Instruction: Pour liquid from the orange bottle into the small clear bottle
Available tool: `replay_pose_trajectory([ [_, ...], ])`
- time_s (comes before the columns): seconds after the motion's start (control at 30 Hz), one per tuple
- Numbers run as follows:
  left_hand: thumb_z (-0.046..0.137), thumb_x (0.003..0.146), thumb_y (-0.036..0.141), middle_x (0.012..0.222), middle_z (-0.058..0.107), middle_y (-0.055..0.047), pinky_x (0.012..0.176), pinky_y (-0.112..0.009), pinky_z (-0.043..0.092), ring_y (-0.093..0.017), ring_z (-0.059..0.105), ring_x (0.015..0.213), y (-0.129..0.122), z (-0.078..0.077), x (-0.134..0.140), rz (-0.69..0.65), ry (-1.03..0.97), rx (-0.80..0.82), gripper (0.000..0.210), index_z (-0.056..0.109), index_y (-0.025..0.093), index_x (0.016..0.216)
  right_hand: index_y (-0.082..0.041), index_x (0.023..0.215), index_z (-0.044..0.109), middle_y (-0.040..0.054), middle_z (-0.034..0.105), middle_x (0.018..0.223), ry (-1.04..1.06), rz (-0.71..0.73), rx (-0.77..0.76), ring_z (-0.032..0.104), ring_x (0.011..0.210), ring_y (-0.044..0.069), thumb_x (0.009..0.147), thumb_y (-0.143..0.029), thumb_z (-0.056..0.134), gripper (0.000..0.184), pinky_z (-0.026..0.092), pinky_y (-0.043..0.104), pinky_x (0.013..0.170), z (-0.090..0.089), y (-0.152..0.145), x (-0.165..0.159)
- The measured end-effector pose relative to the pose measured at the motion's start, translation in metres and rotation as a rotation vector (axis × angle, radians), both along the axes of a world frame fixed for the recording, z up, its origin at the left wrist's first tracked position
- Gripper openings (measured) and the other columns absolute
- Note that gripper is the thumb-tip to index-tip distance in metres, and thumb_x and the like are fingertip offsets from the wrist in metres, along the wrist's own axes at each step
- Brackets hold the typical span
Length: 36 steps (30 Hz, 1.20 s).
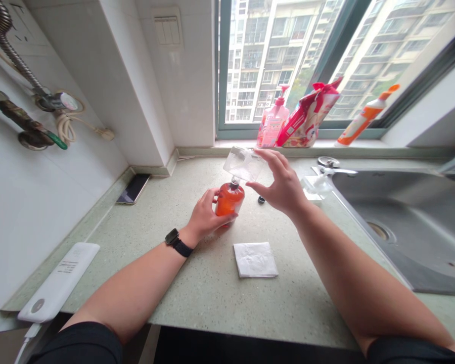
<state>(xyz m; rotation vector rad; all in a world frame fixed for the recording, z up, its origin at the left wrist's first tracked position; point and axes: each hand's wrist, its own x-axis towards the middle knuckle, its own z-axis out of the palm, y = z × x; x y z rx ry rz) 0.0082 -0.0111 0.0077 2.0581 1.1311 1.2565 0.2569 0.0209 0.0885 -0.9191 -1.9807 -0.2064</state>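
Note:
My left hand (pixel 208 216) is wrapped round a bottle of orange liquid (pixel 229 201), which stands on the counter. In my right hand (pixel 281 183), between thumb and fingers, is a clear bottle (pixel 242 163). It is tipped upside down, its neck meeting the dark neck of the orange bottle; whether anything flows between them I cannot tell. A small black cap (pixel 261 200) lies just right of the orange bottle. Below it on the counter rests a folded white tissue (pixel 255 260). Farther right, by the sink, is a white pump top (pixel 325 174).
A steel sink (pixel 409 202) lies at the right. On the windowsill stand a pink pump bottle (pixel 273 124), a red pouch (pixel 307 119) and an orange-and-white bottle (pixel 364 120). A phone (pixel 134 189) and a white power bank (pixel 60 280) lie at the left.

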Motion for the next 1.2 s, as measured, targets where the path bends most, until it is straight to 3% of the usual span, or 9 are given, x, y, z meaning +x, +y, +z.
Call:
replay_pose_trajectory([
  [0.33, 0.093, 0.08, 0.043, 0.131, 0.072, -0.013, 0.101, -0.049, 0.059, -0.031, 0.07, 0.115, -0.0021, 0.0021, 0.0006, 0.007, 0.007, -0.02, 0.065, 0.06, 0.022, 0.132, -0.033, 0.158, 0.049, 0.0109, 0.067, 0.146, -0.023, 0.002, 0.033, 0.064, 0.135, 0.038, 0.09, -0.029, 0.079, 0.074, 0.053, 0.06, 0.117, 0.0003, -0.0014, -0.0016],
  [0.87, 0.093, 0.079, 0.049, 0.128, 0.073, -0.012, 0.1, -0.056, 0.063, -0.032, 0.072, 0.115, 0.0003, -0.0002, 0.0006, -0.005, -0.017, 0.015, 0.065, 0.061, 0.027, 0.131, -0.032, 0.157, 0.05, 0.0117, 0.067, 0.146, -0.027, 0.018, 0.062, 0.064, 0.134, 0.037, 0.091, -0.027, 0.078, 0.072, 0.054, 0.058, 0.116, 0.0018, -0.003, -0.0034],
  [1.2, 0.092, 0.081, 0.05, 0.131, 0.073, -0.012, 0.101, -0.051, 0.061, -0.031, 0.071, 0.117, 0.0008, -0.0013, 0.0001, -0.01, -0.004, 0.022, 0.067, 0.059, 0.024, 0.133, -0.032, 0.157, 0.05, 0.0111, 0.067, 0.147, -0.027, 0.019, 0.063, 0.063, 0.135, 0.037, 0.09, -0.025, 0.078, 0.073, 0.053, 0.057, 0.117, 0.0021, -0.0035, -0.0044],
])
